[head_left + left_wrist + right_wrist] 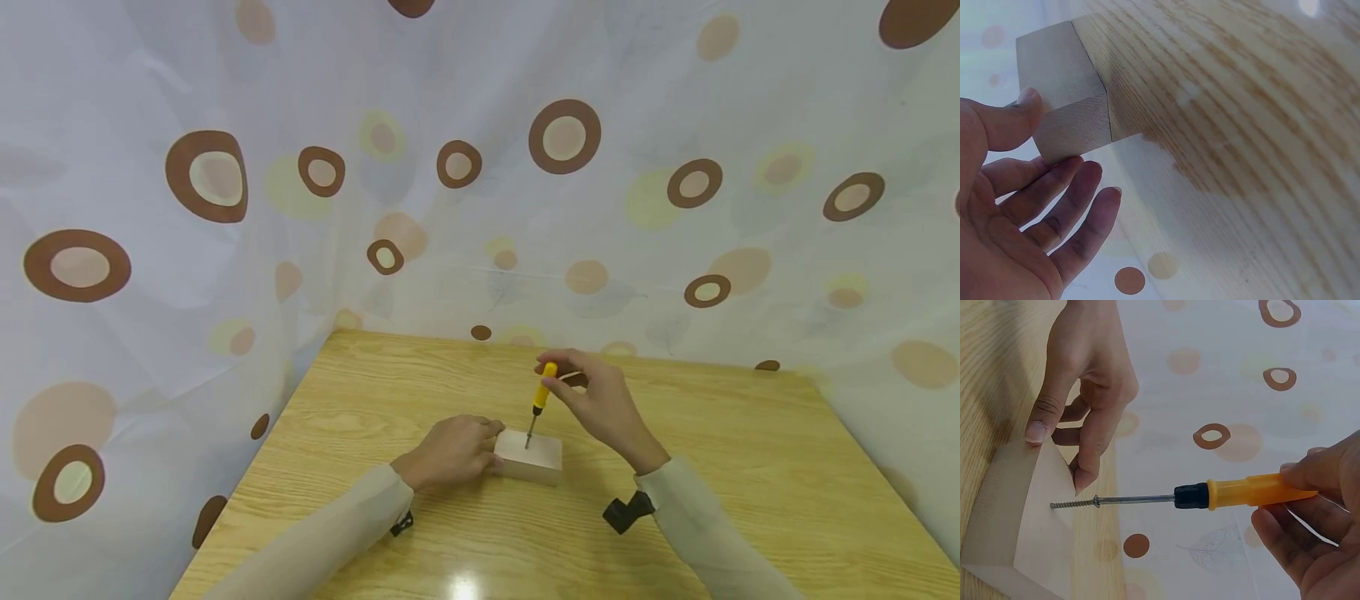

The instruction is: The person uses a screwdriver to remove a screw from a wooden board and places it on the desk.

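Note:
A pale wooden block [528, 456] lies flat on the wooden table. My left hand [456, 450] grips its left end, the thumb on the near side and fingers at the far side; the left wrist view shows the thumb [1030, 106] against the block [1060, 69]. My right hand [600, 404] holds a yellow-handled screwdriver [543, 387] near the top of its handle, slightly tilted. In the right wrist view the screwdriver's [1235, 492] tip meets the head of a screw [1075, 503]. The screw stands in the block's top face with most of its thread showing.
The wood-grain table [375, 400] extends around the block. A white curtain [480, 217] with brown and beige circles hangs behind the table and along its sides. Dark straps [628, 512] sit at both wrists.

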